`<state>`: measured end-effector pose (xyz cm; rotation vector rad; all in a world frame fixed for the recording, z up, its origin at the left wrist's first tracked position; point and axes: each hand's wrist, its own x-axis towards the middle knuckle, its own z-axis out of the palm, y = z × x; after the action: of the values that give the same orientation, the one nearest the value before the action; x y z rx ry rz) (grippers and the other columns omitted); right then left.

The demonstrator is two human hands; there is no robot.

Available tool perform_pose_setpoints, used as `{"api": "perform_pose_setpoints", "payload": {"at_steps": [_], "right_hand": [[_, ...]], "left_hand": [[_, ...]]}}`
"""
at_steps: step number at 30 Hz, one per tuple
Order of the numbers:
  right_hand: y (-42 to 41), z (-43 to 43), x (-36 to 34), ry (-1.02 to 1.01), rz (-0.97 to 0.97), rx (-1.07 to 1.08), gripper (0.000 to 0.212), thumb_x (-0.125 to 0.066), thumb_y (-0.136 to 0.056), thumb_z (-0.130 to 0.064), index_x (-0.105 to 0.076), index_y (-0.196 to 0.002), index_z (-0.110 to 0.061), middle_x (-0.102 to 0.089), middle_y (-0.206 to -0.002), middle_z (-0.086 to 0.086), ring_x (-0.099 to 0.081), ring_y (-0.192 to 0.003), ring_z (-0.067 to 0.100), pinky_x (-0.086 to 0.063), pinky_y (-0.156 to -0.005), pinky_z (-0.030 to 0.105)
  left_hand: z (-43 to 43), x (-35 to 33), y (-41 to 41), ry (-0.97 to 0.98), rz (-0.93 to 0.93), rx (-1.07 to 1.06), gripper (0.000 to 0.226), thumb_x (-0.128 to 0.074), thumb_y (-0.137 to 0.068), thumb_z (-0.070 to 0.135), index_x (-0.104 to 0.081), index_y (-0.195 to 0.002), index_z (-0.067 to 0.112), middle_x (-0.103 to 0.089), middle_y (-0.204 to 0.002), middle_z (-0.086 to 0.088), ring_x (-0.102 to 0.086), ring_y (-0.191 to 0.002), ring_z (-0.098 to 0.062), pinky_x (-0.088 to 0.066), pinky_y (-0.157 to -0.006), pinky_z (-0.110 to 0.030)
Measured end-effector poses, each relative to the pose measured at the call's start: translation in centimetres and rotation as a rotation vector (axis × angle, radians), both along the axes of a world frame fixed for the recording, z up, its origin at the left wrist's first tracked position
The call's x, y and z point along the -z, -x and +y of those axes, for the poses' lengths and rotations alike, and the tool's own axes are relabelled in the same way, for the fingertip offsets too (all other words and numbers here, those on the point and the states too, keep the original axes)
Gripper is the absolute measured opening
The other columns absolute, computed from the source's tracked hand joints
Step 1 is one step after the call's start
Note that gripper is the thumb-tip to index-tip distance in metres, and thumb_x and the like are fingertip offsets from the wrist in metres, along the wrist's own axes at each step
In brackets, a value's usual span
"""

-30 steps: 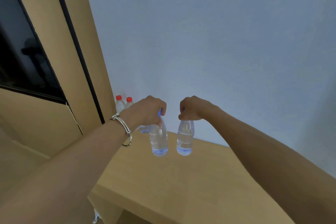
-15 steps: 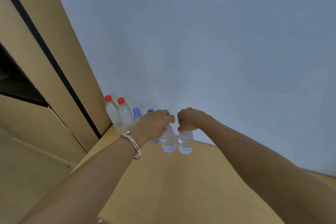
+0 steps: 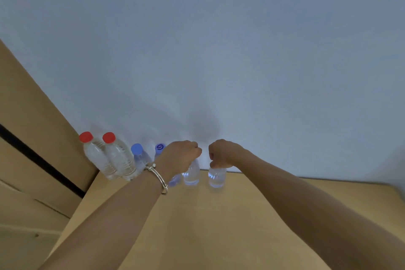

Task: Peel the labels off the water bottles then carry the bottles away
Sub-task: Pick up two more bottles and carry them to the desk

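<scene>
My left hand [image 3: 182, 155] grips the top of a clear unlabelled water bottle [image 3: 192, 174], and my right hand [image 3: 221, 154] grips the top of a second one [image 3: 217, 178]. Both bottles stand upright with their bases at the wooden tabletop [image 3: 219, 226], close to the wall. Their caps are hidden under my fingers. Left of them a row of bare bottles stands along the wall: two with red caps [image 3: 96, 158] [image 3: 120, 158] and two with blue caps [image 3: 140, 158] [image 3: 160, 149].
A pale blue wall [image 3: 219, 50] rises right behind the bottles. A wooden cabinet side [image 3: 32, 138] with a black strip closes off the left. A silver bracelet [image 3: 158, 176] sits on my left wrist.
Both hands moved forward and down with the bottles, from hanging above the table to the tabletop by the wall. The view swung right, showing more of the bottle row.
</scene>
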<state>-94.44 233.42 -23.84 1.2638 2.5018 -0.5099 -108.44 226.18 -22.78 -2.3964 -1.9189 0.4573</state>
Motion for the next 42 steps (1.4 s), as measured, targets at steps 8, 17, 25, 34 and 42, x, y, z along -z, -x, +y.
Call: {"api": "perform_pose_setpoints", "payload": {"at_steps": [8,17,25,34,42], "right_hand": [[3.3,0.7,1.2,0.024,-0.013,0.065,0.030,-0.061,-0.085,-0.016,-0.066,-0.113,-0.006,-0.063,-0.117,0.011,-0.064,-0.103,0.027,-0.042,-0.068,0.028],[6.0,1.0,1.3,0.037,-0.034,0.095,0.026,-0.060,-0.084,-0.013,-0.067,-0.107,-0.003,-0.062,-0.103,0.010,-0.058,-0.088,0.024,-0.041,-0.067,0.028],[5.9,1.2,1.5,0.037,-0.007,0.127,0.033,-0.070,-0.084,-0.023,-0.065,-0.114,-0.011,-0.065,-0.116,0.005,-0.060,-0.108,0.022,-0.040,-0.072,0.027],[6.5,1.2,1.9,-0.009,-0.066,0.146,0.033,-0.074,-0.081,-0.022,-0.068,-0.108,-0.006,-0.066,-0.100,0.005,-0.058,-0.085,0.020,-0.043,-0.070,0.027],[6.6,0.8,3.0,-0.078,-0.031,0.170,0.023,-0.073,-0.077,-0.016,-0.067,-0.097,-0.009,-0.066,-0.108,0.007,-0.063,-0.090,0.022,-0.050,-0.073,0.028]], "left_hand": [[2.0,2.0,2.8,0.003,0.108,0.147,0.031,-0.048,-0.087,-0.006,-0.055,-0.115,0.006,-0.056,-0.112,-0.010,-0.056,-0.104,-0.029,-0.032,-0.065,-0.032],[4.0,2.9,4.3,0.061,0.031,0.203,0.037,-0.049,-0.089,-0.001,-0.057,-0.123,0.011,-0.059,-0.116,-0.007,-0.060,-0.105,-0.028,-0.038,-0.070,-0.033],[4.2,3.1,4.6,0.099,-0.040,0.149,0.031,-0.051,-0.090,0.003,-0.062,-0.118,0.009,-0.063,-0.112,-0.010,-0.061,-0.102,-0.029,-0.038,-0.072,-0.032],[4.3,3.0,4.5,0.097,-0.089,0.095,0.031,-0.052,-0.088,0.002,-0.063,-0.117,0.008,-0.063,-0.114,-0.011,-0.061,-0.103,-0.029,-0.045,-0.078,-0.033],[4.5,3.1,4.4,0.082,-0.178,0.094,0.030,-0.054,-0.087,0.004,-0.064,-0.114,0.011,-0.065,-0.110,-0.008,-0.062,-0.100,-0.027,-0.040,-0.071,-0.029]]}}
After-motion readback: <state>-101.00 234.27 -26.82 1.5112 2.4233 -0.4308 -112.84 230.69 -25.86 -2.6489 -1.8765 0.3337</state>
